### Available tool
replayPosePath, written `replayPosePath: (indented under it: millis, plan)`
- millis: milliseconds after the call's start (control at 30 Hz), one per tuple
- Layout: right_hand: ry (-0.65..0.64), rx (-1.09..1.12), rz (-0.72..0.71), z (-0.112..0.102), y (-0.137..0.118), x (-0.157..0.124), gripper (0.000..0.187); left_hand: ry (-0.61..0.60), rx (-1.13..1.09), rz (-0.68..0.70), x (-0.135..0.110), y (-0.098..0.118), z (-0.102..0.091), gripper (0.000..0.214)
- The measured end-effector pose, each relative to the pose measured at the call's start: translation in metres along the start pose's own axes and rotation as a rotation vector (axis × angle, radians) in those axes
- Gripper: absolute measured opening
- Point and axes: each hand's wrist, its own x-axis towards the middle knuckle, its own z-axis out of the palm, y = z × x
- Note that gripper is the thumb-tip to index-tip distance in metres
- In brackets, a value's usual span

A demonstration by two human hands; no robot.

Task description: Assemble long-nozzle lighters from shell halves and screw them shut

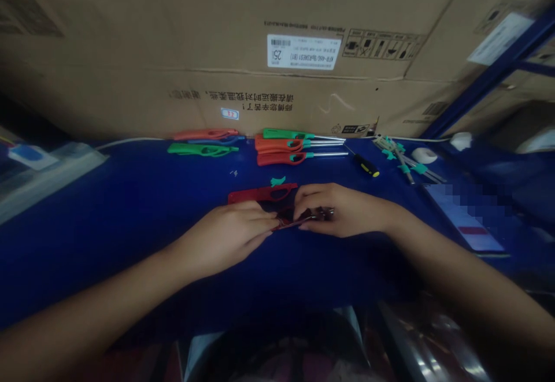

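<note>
The person's left hand point(236, 229) and right hand point(336, 208) are meeting over a blue table point(130, 208), and both are holding one small dark red piece point(284, 221) between them. The left hand's fingers are closing on the left end of it. The right hand's thumb and fingers are bending around the other end, with only a little gap between their tips. Something dark and shiny is showing by the right hand's fingers, but it is too dim to tell what it is. Just behind the hands, a long red shell point(247, 196) with a loop at one end is lying on the table, and a tiny green bit point(277, 181) is sitting just past it. Farther back, a green lighter point(281, 133), an orange lighter point(275, 144) and a red lighter point(273, 158) are lying close together, with metal tubes pointing right. To their left, some more handles in coral, blue and green point(202, 149) are lying in a bunch. A black and yellow screwdriver point(367, 166) is resting to the right of the lighters. Past it, thin metal rods point(403, 159) with green ends are lying in a messy pile beside a white roll point(424, 155). A big cardboard box point(208, 41) is standing behind everything.
</note>
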Motion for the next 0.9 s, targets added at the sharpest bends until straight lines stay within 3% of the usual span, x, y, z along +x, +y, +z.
replayPosePath:
  millis: [133,367,467,533,633,667,767,900]
  plan:
    - [0.102,-0.046,-0.028,-0.002,0.007,0.001,0.015,0.007,0.023,0.000,0.000,-0.003,0.000,0.028]
    - [0.045,-0.125,-0.049,0.012,0.015,0.008,0.015,0.049,0.115,0.039,0.001,-0.004,-0.001,0.027]
    - [0.194,-0.194,-0.026,0.001,0.019,0.006,0.015,0.068,0.148,0.073,0.000,-0.005,-0.001,0.028]
    - [0.356,-0.379,0.163,-0.015,0.025,0.001,0.019,0.078,0.165,0.102,0.000,-0.006,0.000,0.029]
    - [0.489,-0.680,0.826,-0.045,0.041,-0.012,0.020,0.092,0.194,0.127,0.000,-0.005,0.001,0.031]
    - [0.519,-0.709,0.962,-0.054,0.049,-0.018,0.023,0.096,0.203,0.127,0.001,-0.005,0.001,0.031]
    - [0.537,-0.711,1.253,-0.073,0.073,-0.038,0.028,0.096,0.222,0.120,0.001,-0.003,0.000,0.031]
    - [0.482,-0.652,1.392,-0.083,0.101,-0.058,0.033,0.095,0.232,0.106,0.001,-0.002,0.001,0.031]
